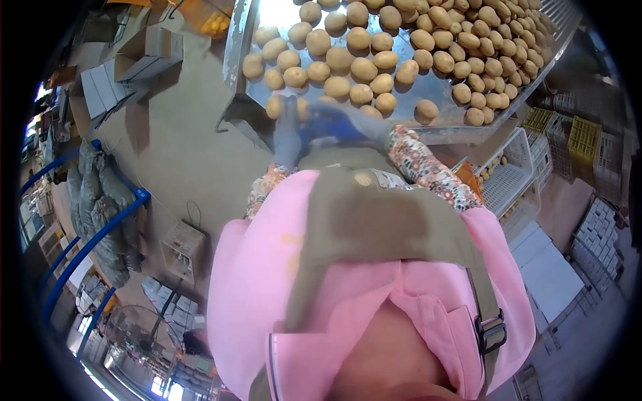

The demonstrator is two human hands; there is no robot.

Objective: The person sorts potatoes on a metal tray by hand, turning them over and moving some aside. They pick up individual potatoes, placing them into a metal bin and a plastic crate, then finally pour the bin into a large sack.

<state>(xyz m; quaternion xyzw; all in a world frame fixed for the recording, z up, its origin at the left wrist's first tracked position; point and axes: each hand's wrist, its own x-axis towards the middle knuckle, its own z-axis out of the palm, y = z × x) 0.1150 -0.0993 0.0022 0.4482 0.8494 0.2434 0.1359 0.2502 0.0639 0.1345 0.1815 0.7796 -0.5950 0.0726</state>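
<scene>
My left hand (287, 130), in a grey glove, reaches to the near edge of a metal sorting table (438, 136). Its fingers stretch forward between a potato (273, 106) and another partly hidden potato (302, 109). My right hand (366, 125), also gloved, is smeared by motion at the same edge, its fingers turned inward toward the left hand. A blurred blue patch (329, 127) shows between the hands; I cannot tell whether it is part of the glove or something held. Loose potatoes (337, 87) lie just beyond both hands.
A dense heap of potatoes (491, 53) covers the table's right side. White plastic crates (511, 170) and yellow crates (584, 139) stand at right. Open cardboard boxes (148, 53), a blue rail (93, 247) with grey sacks (100, 200), and a small crate (183, 250) are at left.
</scene>
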